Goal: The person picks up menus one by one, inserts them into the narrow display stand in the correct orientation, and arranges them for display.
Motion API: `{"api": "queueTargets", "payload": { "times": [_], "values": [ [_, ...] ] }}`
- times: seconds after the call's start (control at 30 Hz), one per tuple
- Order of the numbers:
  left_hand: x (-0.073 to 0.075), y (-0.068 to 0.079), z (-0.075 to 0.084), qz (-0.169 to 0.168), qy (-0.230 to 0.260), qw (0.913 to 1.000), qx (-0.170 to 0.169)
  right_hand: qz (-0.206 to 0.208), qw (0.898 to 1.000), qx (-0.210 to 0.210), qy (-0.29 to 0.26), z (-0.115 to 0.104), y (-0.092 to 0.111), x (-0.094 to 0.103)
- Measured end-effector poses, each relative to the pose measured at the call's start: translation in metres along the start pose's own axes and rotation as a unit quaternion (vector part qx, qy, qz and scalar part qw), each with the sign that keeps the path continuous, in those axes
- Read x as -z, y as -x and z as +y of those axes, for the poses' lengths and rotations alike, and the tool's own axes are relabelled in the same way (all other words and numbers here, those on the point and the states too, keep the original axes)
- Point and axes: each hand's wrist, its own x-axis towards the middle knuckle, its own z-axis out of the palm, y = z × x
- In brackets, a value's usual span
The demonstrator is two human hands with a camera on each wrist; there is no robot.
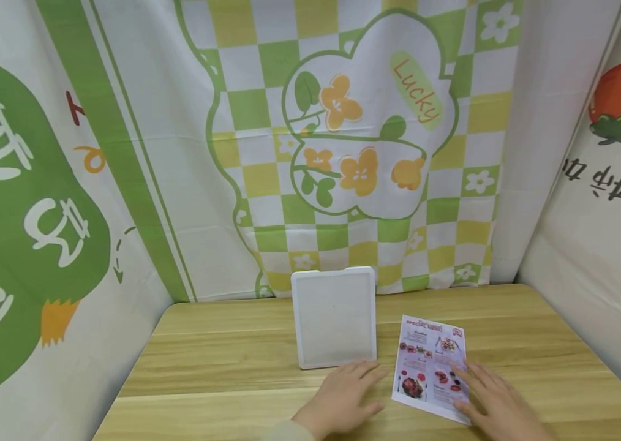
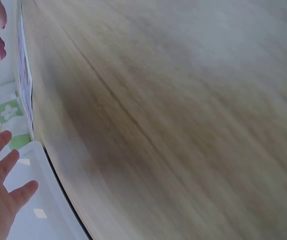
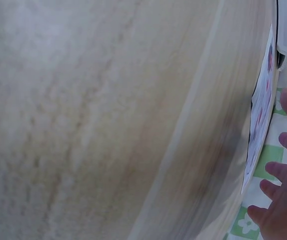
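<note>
A printed menu sheet (image 1: 430, 367) lies on the wooden table, headed "SPECIAL MENU" with pictures of dishes. To its left a white-framed panel (image 1: 335, 318) stands upright, leaning slightly back. My left hand (image 1: 340, 395) is in front of the panel's lower edge, its fingers spread and holding nothing. Over the sheet's right edge is my right hand (image 1: 495, 401), slightly blurred, fingers extended; whether it touches the paper I cannot tell. In the right wrist view the sheet (image 3: 261, 110) appears edge-on beside that hand (image 3: 283, 185).
The wooden table (image 1: 206, 361) reaches back to a checkered cloth (image 1: 266, 122) with flowers and the word "Lucky". Printed cloths hang at the left (image 1: 13, 214) and right (image 1: 608, 214) sides.
</note>
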Motion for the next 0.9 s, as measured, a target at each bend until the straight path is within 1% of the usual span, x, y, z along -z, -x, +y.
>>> {"api": "queueTargets", "payload": {
  "times": [0.17, 0.43, 0.57, 0.63, 0.7, 0.8, 0.9],
  "values": [
    [-0.004, -0.009, 0.0, -0.012, 0.021, 0.9997, -0.009, -0.022, 1.0, -0.012, -0.011, 0.006, 0.0, -0.003],
    [-0.012, -0.02, 0.002, -0.019, 0.013, 0.9991, -0.037, -0.055, 0.998, -0.01, -0.038, 0.018, 0.001, -0.008],
    [-0.017, -0.025, 0.003, -0.03, 0.01, 0.9984, -0.047, -0.082, 0.995, -0.008, -0.06, 0.025, 0.0, -0.008],
    [-0.021, -0.029, 0.005, -0.034, 0.001, 0.9981, -0.051, -0.094, 0.993, -0.001, -0.074, 0.028, 0.0, -0.007],
    [-0.024, -0.032, 0.007, -0.036, -0.015, 0.9977, -0.055, -0.095, 0.992, 0.019, -0.086, 0.032, 0.0, -0.007],
    [-0.026, -0.036, 0.011, -0.032, -0.039, 0.9971, -0.056, -0.078, 0.991, 0.058, -0.095, 0.04, 0.0, -0.009],
    [-0.025, -0.039, 0.016, -0.036, -0.049, 0.997, -0.049, -0.065, 0.989, 0.084, -0.103, 0.046, 0.0, -0.01]
  ]
}}
